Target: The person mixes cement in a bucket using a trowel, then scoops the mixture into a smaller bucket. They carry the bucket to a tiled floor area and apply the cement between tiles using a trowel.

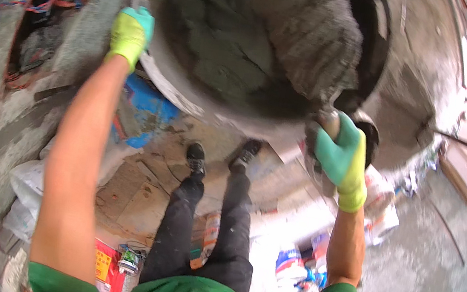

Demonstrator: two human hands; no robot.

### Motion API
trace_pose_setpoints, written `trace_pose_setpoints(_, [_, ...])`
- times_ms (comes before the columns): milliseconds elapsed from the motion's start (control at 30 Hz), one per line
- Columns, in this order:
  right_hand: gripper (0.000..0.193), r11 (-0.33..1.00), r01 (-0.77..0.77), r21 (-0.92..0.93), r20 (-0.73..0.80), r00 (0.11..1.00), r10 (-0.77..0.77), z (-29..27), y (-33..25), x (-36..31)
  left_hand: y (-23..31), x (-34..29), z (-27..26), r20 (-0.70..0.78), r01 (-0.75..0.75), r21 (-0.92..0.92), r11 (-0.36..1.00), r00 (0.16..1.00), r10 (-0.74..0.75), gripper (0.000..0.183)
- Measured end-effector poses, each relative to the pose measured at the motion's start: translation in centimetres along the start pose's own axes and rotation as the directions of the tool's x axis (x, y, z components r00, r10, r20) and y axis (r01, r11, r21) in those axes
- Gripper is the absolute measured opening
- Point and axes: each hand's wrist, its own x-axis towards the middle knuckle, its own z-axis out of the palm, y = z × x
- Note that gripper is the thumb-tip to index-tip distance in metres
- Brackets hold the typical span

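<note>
Ok | L hand (130, 35) gloved, clamped on tub (164, 84) rim, far left | R hand (340, 156) gripping rim + a dark handle | tub tipped, chest-high above feet, wet mortar (229, 55) inside | tip: keep grips wide, tilt slow, watch slosh twd R side.

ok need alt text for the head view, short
Seen from above, a person's gloved left hand and right hand grip the rim of a large round tub of wet grey mortar, held over their black shoes on a littered floor.
</note>
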Motion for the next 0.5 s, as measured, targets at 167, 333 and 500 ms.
trace_pose_setpoints(167, [0.022,0.956,-0.027,-0.292,-0.471,0.874,-0.119,-4.9,2.9,-15.0,-1.2,1.4,1.0,-0.007,-0.001,-0.022,1.0,1.0,0.001,0.055])
trace_pose_setpoints(333, [0.015,0.931,-0.315,0.186,-0.644,0.676,0.357,-2.2,15.1,-18.4,-2.2,2.8,1.7,-0.017,0.039,0.016,0.999,0.999,-0.039,0.056])
trace_pose_setpoints(500, [0.018,0.737,-0.659,0.15,-0.42,0.633,0.651,1.9,27.7,-12.1,-2.3,2.8,1.1,0.084,0.062,-0.064,0.996,0.995,-0.057,0.056])
